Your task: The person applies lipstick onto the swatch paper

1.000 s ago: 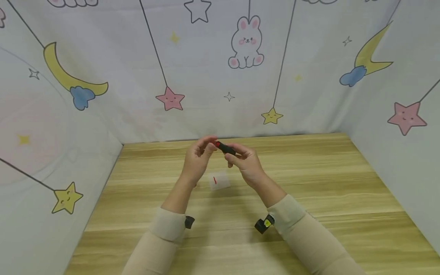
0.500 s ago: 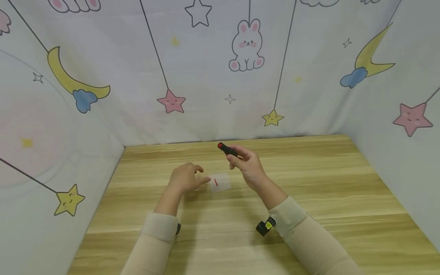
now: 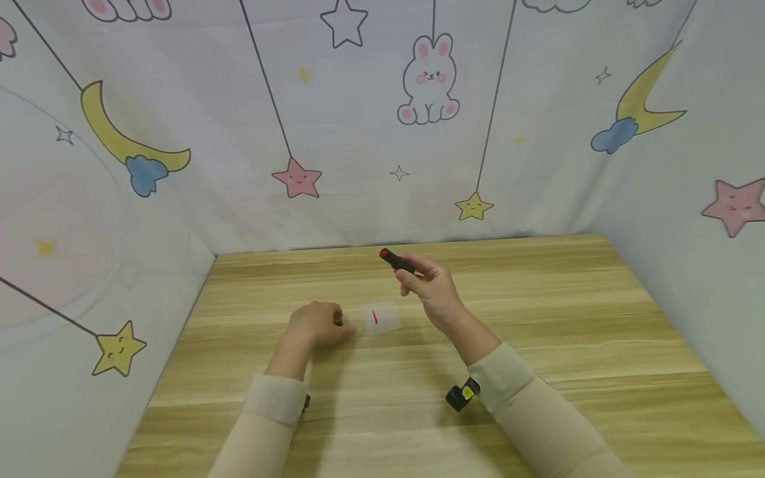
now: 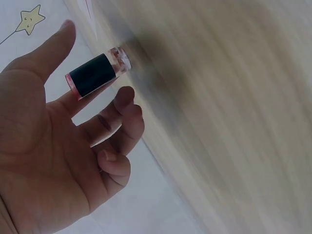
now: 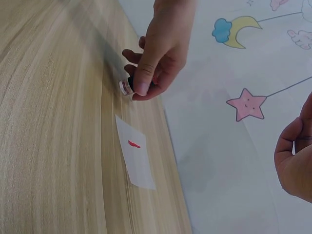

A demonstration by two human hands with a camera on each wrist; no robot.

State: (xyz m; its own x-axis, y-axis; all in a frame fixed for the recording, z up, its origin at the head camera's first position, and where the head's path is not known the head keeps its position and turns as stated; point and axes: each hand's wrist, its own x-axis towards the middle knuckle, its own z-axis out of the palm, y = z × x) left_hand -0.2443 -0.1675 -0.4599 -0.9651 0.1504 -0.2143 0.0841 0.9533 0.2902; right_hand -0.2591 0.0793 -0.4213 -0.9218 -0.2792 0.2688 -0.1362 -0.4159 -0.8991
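Observation:
My right hand (image 3: 435,287) holds a black lipstick (image 3: 397,259) up between thumb and fingers, its red end pointing left. In the right wrist view only part of that hand (image 5: 296,156) shows, without the lipstick. My left hand (image 3: 317,324) is low over the table, left of the paper, around a short black lipstick cap (image 4: 93,75) with a clear end and a red rim. The clear end is close to the tabletop. In the left wrist view the index finger passes behind the cap, and a gap shows between cap and straight thumb (image 4: 53,53).
A small white paper (image 3: 388,320) with one red stroke lies on the wooden table (image 3: 538,318), right of the left hand. Printed cloth (image 3: 370,133) with stars, moons and a rabbit surrounds the back and sides. A small black camera (image 3: 459,396) sits at the right wrist.
My left hand has come down from beside the lipstick to the table left of the paper, its fingers now drawn in around the cap. The right hand keeps the lipstick nearly still.

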